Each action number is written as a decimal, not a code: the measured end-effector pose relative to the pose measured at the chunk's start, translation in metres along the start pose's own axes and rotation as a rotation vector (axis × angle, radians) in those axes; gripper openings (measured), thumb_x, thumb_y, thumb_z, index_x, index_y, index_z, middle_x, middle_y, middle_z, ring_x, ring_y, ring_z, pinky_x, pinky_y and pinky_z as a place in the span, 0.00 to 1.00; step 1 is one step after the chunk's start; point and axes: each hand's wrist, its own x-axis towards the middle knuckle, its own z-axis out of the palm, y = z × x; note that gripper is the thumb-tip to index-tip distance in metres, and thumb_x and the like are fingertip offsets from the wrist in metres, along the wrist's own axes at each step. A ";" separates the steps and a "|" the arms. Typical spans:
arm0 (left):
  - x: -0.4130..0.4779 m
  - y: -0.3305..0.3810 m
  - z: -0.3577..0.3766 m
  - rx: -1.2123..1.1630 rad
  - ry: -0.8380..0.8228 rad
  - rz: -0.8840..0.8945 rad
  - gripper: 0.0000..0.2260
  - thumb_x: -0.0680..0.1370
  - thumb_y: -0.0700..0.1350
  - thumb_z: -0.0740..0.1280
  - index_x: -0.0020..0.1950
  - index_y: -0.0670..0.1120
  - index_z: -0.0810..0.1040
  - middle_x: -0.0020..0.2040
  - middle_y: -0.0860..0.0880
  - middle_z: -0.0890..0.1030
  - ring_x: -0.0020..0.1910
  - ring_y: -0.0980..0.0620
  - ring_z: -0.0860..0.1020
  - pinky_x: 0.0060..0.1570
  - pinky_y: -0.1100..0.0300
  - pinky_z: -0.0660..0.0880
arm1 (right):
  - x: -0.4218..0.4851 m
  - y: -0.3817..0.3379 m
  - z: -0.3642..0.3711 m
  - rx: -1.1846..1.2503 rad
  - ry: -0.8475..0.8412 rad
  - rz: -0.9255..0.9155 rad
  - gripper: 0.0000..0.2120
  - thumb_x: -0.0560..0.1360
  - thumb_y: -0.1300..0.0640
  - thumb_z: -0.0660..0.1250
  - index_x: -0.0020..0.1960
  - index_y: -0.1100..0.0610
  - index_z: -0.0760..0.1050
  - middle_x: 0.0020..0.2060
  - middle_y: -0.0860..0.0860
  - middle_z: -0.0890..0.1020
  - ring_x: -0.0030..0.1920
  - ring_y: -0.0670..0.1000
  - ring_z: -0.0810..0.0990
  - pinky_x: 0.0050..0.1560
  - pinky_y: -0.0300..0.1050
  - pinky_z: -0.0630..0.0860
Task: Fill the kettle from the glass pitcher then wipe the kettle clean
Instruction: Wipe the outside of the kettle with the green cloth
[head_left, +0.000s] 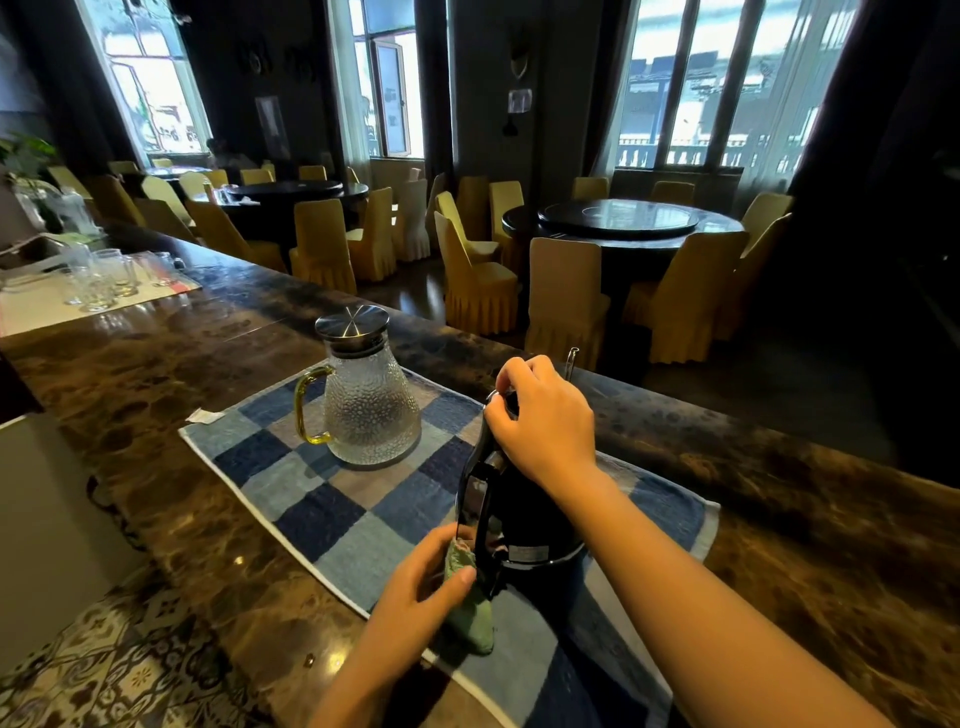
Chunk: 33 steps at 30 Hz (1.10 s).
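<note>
A black electric kettle (524, 525) stands on a blue checked towel (332, 499) on the counter. My right hand (545, 421) rests on top of the kettle and grips its lid area. My left hand (421, 587) presses a green cloth (470, 613) against the kettle's lower side by the handle. A textured glass pitcher (369, 410) with a steel lid and a yellow-green handle stands upright on the towel, to the left of the kettle and apart from it.
The brown marble counter (156, 395) runs from far left to near right. Several drinking glasses (104, 280) stand on a mat at the far left. A small white packet (205, 414) lies by the towel's corner. Beyond the counter are round tables with yellow-covered chairs (478, 280).
</note>
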 end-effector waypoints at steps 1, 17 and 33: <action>0.002 -0.002 -0.002 -0.074 -0.004 -0.053 0.17 0.76 0.47 0.68 0.64 0.53 0.72 0.62 0.52 0.80 0.60 0.55 0.78 0.55 0.60 0.76 | 0.000 0.000 0.000 0.000 -0.001 -0.001 0.07 0.74 0.50 0.62 0.46 0.53 0.73 0.43 0.50 0.75 0.37 0.51 0.75 0.35 0.43 0.68; 0.020 -0.008 -0.004 0.318 0.148 0.204 0.10 0.66 0.51 0.76 0.36 0.50 0.78 0.37 0.49 0.78 0.36 0.54 0.77 0.35 0.58 0.71 | 0.000 0.000 0.001 -0.009 -0.005 0.011 0.08 0.74 0.48 0.62 0.46 0.52 0.73 0.44 0.49 0.75 0.38 0.51 0.75 0.36 0.43 0.71; 0.042 0.054 0.007 0.054 0.059 0.099 0.06 0.73 0.48 0.71 0.47 0.49 0.82 0.43 0.51 0.86 0.43 0.55 0.83 0.43 0.62 0.77 | 0.000 0.000 -0.001 -0.012 -0.001 0.017 0.06 0.74 0.50 0.62 0.45 0.52 0.73 0.42 0.49 0.75 0.36 0.51 0.74 0.30 0.41 0.60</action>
